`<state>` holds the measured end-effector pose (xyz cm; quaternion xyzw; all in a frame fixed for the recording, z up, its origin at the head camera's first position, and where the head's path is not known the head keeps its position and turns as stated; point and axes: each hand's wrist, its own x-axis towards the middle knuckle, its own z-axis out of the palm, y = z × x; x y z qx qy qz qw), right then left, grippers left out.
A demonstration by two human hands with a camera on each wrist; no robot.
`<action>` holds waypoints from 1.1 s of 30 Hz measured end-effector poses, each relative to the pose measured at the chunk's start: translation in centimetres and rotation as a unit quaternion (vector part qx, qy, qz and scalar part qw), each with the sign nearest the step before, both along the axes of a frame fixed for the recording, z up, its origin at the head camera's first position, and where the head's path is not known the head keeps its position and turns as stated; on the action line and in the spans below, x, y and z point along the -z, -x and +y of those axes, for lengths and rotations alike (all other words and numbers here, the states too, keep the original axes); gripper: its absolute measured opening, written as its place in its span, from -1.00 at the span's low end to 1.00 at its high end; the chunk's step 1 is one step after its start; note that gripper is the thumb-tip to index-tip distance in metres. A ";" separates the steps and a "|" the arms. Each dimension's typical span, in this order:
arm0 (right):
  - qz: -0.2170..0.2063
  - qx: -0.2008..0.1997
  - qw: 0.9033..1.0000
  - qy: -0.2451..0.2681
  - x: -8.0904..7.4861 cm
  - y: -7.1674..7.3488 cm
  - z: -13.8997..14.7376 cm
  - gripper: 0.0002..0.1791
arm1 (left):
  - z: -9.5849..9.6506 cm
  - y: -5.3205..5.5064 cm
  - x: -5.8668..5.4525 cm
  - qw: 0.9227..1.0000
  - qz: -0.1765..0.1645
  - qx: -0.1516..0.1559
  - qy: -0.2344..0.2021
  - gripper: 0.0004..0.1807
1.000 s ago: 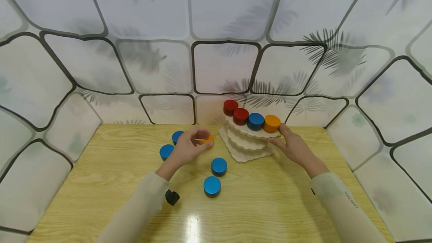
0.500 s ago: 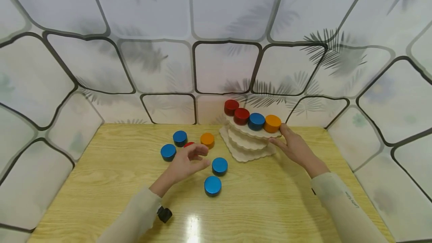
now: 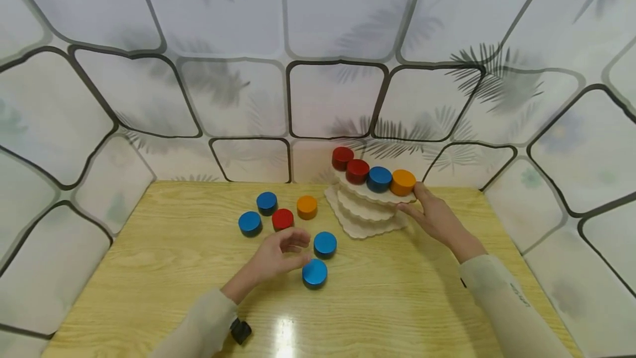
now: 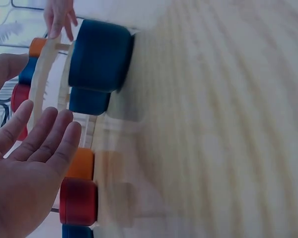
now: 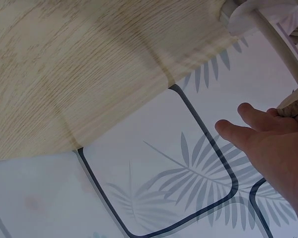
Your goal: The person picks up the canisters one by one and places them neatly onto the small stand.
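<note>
My left hand [image 3: 280, 254] hovers with loosely bent fingers, holding nothing, beside two blue round blocks, the farther blue block [image 3: 325, 245] and the nearer blue block [image 3: 314, 273]. In the left wrist view its fingers [image 4: 44, 136] are spread beside these blocks; whether they touch cannot be told. My right hand [image 3: 437, 220] pinches the right edge of the top tier of a pale wooden tiered stand [image 3: 367, 211] with scalloped edges. On that tier sit two red blocks [image 3: 357, 171], a blue block [image 3: 379, 179] and an orange block [image 3: 403, 182] in a curved row.
Left of the stand, on the wooden table [image 3: 387, 297], lie an orange block [image 3: 306, 207], a red block [image 3: 282, 219] and two more blue blocks [image 3: 250, 224]. A patterned wall covering [image 3: 338, 101] encloses the table's back and sides.
My left hand has drawn back toward me from over the orange and red table blocks to beside the two near blue blocks, uncovering the former. My right hand keeps its grip on the stand.
</note>
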<state>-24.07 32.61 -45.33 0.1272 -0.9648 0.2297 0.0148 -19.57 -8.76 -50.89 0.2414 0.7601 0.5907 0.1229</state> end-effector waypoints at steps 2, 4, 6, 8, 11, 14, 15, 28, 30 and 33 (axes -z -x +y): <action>-0.002 0.000 1.000 0.002 0.1 0.0 0.1 -0.41 | 0.1 -0.2 0.3 1.000 -0.005 0.005 0.004 -0.50; 0.000 0.001 1.000 0.002 0.1 0.0 0.1 -0.41 | 0.2 -0.3 0.5 1.000 -0.008 0.011 0.006 -0.50; -0.001 0.005 1.000 0.001 0.2 0.0 0.2 -0.42 | 0.3 -0.4 0.6 1.000 -0.001 0.019 0.010 -0.48; -0.001 0.006 1.000 0.002 0.1 0.0 0.2 -0.43 | 0.4 -0.6 0.6 1.000 0.002 0.025 0.009 -0.47; -0.007 0.008 1.000 0.003 0.1 -0.1 0.2 -0.40 | 0.5 -0.8 0.7 0.999 0.004 0.032 0.013 -0.44; -0.015 0.007 1.000 0.002 0.0 -0.1 0.2 -0.33 | 0.6 -1.0 0.8 0.999 -0.005 0.037 0.019 -0.42; -0.018 0.007 1.000 0.001 -0.1 -0.1 0.2 -0.30 | 0.6 -1.1 0.9 0.999 -0.009 0.038 0.021 -0.41; -0.030 0.013 0.999 0.003 0.0 -0.1 0.1 -0.23 | 0.7 -1.6 1.7 0.997 -0.019 0.049 0.049 -0.36; -0.024 0.010 1.000 0.006 0.0 0.0 0.1 -0.28 | 0.6 -1.6 1.8 0.997 -0.017 0.050 0.048 -0.36; -0.018 0.007 1.000 0.007 0.0 0.1 0.0 -0.34 | 0.6 -1.6 1.8 0.997 -0.017 0.051 0.048 -0.35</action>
